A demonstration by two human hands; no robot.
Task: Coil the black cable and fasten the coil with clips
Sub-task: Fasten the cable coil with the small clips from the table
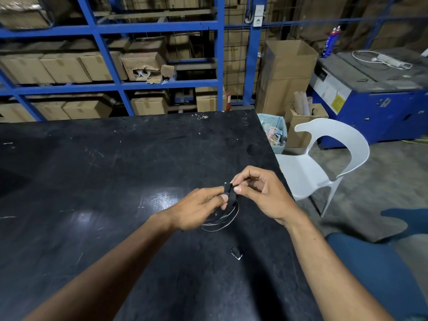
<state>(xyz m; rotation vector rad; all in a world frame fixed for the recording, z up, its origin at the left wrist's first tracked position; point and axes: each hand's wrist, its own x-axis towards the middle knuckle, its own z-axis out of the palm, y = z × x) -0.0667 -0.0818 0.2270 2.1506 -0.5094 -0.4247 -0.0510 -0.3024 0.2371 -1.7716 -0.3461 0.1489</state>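
Observation:
The black cable is wound into a small coil just above the black table, near its right edge. My left hand grips the coil at its upper side, with fingers through the loops. A black clip sits on the top of the coil. My right hand pinches this clip between thumb and forefinger. A second black clip lies loose on the table, nearer to me than the coil. Part of the coil is hidden under my left hand.
A white plastic chair stands just right of the table. Behind it are a light blue bin, cardboard boxes and a blue machine. Blue shelving with cartons runs along the back.

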